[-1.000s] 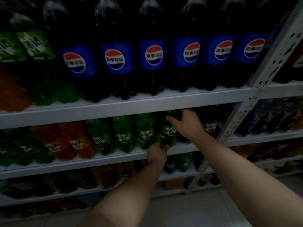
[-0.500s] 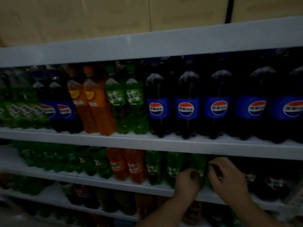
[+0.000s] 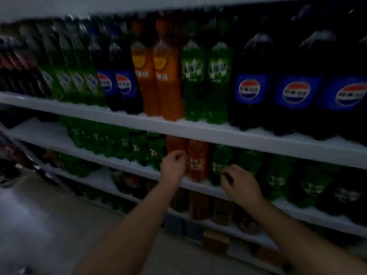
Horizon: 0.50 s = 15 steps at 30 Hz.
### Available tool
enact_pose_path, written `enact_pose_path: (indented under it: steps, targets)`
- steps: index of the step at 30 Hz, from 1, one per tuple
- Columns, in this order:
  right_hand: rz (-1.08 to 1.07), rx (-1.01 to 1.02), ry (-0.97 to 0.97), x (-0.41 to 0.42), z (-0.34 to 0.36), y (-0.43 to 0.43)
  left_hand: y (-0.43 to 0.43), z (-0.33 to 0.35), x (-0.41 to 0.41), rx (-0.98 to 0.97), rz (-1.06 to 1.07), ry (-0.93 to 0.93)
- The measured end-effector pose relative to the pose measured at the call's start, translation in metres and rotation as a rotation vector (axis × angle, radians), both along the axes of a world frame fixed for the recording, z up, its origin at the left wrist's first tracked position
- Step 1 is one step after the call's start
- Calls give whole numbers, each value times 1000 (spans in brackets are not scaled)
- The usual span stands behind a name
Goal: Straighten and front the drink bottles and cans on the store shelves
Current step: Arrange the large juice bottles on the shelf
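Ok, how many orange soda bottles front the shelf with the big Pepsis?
2: left orange bottle and right orange bottle, side by side mid-shelf; others may hide behind.

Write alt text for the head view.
Two bare hands reach to a dim store shelf: the left hand at the orange soda bottles, the right hand at a green soda bottle. Pepsi bottles stand on the shelf above. Blur hides their grip.

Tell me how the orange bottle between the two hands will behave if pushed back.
The orange bottle looks full, so probably heavy and slow to slide. Tall and narrow, it may tip if pushed high up. The green bottle close beside it would likely brace it sideways.
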State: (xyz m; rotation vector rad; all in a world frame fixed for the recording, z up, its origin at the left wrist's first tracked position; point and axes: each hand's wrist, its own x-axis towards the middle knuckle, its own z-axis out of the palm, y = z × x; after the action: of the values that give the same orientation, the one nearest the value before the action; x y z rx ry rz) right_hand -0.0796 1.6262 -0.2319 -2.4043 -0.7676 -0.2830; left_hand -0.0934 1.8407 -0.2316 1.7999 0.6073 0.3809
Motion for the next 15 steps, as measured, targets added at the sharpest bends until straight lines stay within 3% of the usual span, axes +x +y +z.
enact_pose_path:
  steps: [7, 10, 15]
  targets:
    - [34, -86, 119, 2, -35, 45, 65, -41, -15, 84, -73, 79]
    - [39, -144, 178, 4, -54, 57, 81, -58, -12, 226, -151, 148]
    - [-37, -278, 468, -5, -119, 46, 91, -101, -10, 288, -383, 265]
